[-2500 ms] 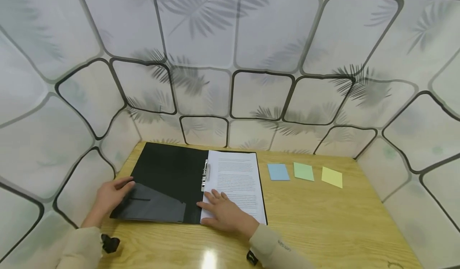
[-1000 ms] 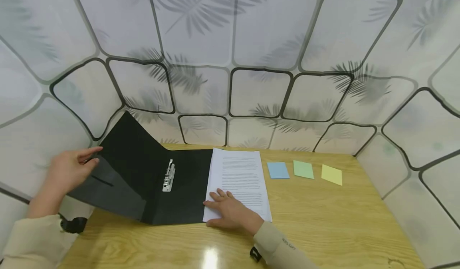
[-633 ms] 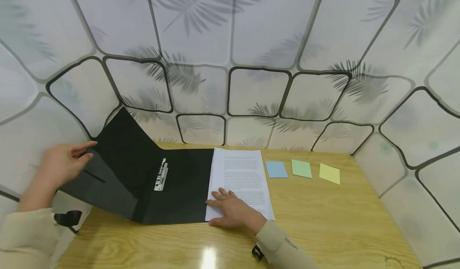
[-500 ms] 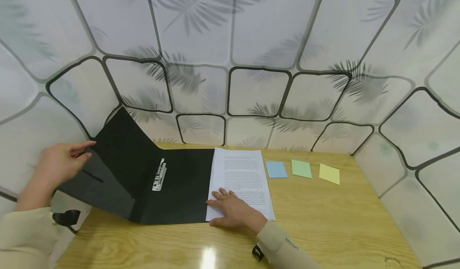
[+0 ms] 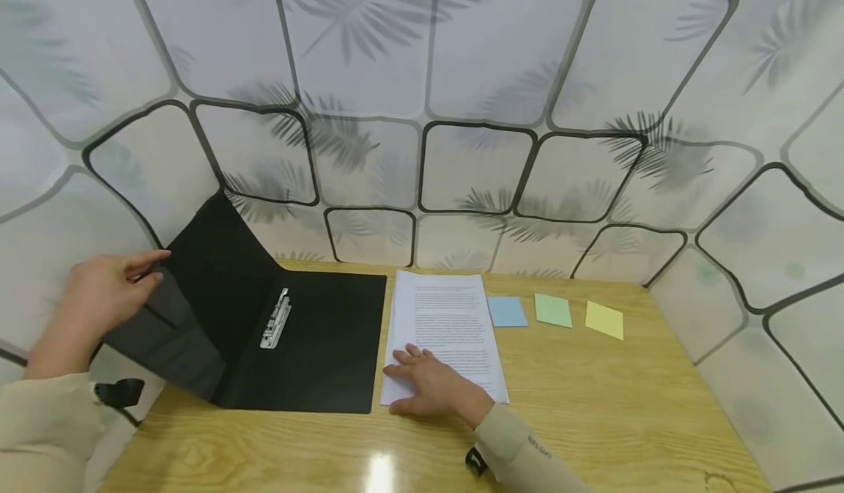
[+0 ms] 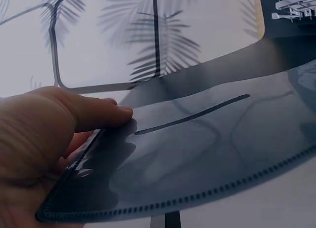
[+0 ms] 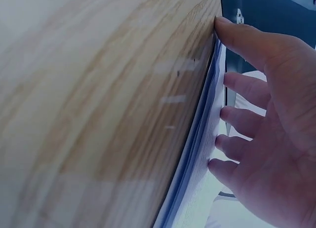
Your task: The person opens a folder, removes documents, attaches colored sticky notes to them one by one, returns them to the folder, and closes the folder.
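Observation:
In the head view, a black folder [image 5: 326,339] lies spread at the left, its left cover tilted up off the table. My left hand [image 5: 105,291] pinches that cover's outer edge; in the left wrist view the thumb presses on the slit pocket [image 6: 197,149] inside it. A silver lever clip [image 5: 275,321] sits near the folder's spine with no paper in it. Just right of the folder, apart from it, lies a stack of printed sheets [image 5: 448,306]. My right hand [image 5: 431,384] rests on its lower left part, fingers spread, thumb at the near edge in the right wrist view.
Blue [image 5: 507,311], green [image 5: 552,310] and yellow [image 5: 604,319] sticky notes lie in a row right of the sheets, the blue one close to them. Patterned wall covering [image 5: 478,171] rises behind the wooden table [image 5: 593,405] and at both sides.
My left hand has raised the folder's cover and drawn the folder left from under the sheets, leaving a narrow gap. The sheets, under my right hand, have shifted only slightly right.

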Demonstrator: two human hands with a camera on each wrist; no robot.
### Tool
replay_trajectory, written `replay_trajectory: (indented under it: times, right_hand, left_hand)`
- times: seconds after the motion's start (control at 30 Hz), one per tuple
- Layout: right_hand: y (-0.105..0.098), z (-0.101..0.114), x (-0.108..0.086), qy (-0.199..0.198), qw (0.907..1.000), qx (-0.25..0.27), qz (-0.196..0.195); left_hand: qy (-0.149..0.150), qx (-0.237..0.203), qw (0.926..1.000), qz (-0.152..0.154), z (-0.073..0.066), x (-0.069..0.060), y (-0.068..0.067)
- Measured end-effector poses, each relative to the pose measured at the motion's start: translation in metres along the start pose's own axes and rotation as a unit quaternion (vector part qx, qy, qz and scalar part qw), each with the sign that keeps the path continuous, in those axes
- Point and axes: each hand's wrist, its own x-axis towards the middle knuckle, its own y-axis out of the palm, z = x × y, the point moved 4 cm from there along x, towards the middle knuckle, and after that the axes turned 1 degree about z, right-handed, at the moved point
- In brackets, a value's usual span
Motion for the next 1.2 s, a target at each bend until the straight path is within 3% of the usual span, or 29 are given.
replay_trajectory:
  times: [0.23, 0.5, 0.57, 0.7, 0.8, 0.93, 1.03, 1.1, 1.2]
  right_hand:
    - [-0.001, -0.001, -0.001, -0.005, 1.0, 0.002, 0.001]
    - [-0.003, -0.003, -0.003, 0.003, 0.9999, 0.015, -0.006]
    - [-0.003, -0.007, -0.004, 0.011, 0.9995, 0.026, -0.016]
    - [-0.007, -0.023, -0.011, 0.025, 0.9969, 0.05, -0.055]
    - [-0.017, -0.043, -0.02, 0.042, 0.9925, 0.063, -0.096]
    - [-0.034, -0.077, -0.034, 0.082, 0.9847, 0.056, -0.143]
    - [-0.044, -0.103, -0.044, 0.115, 0.9791, 0.053, -0.159]
    - [-0.047, -0.12, -0.049, 0.134, 0.9763, 0.047, -0.164]
    - [-0.05, -0.14, -0.057, 0.156, 0.9714, 0.042, -0.174]
  left_hand:
    - [-0.007, 0.017, 0.9998, -0.008, -0.005, -0.002, 0.0]
    - [0.013, 0.03, 0.9949, -0.095, -0.018, -0.009, 0.003]
    - [0.007, 0.034, 0.9946, -0.098, -0.021, -0.011, 0.004]
    - [0.011, 0.034, 0.9942, -0.102, -0.026, -0.015, 0.007]
    - [0.036, 0.032, 0.99, -0.133, -0.033, -0.018, 0.012]
    - [0.067, 0.025, 0.9849, -0.158, -0.05, -0.022, 0.031]
    - [0.084, 0.012, 0.9892, -0.119, -0.07, -0.024, 0.059]
    - [0.091, 0.0, 0.9937, -0.065, -0.085, -0.025, 0.081]
    - [0.108, -0.014, 0.9939, 0.018, -0.108, -0.028, 0.117]
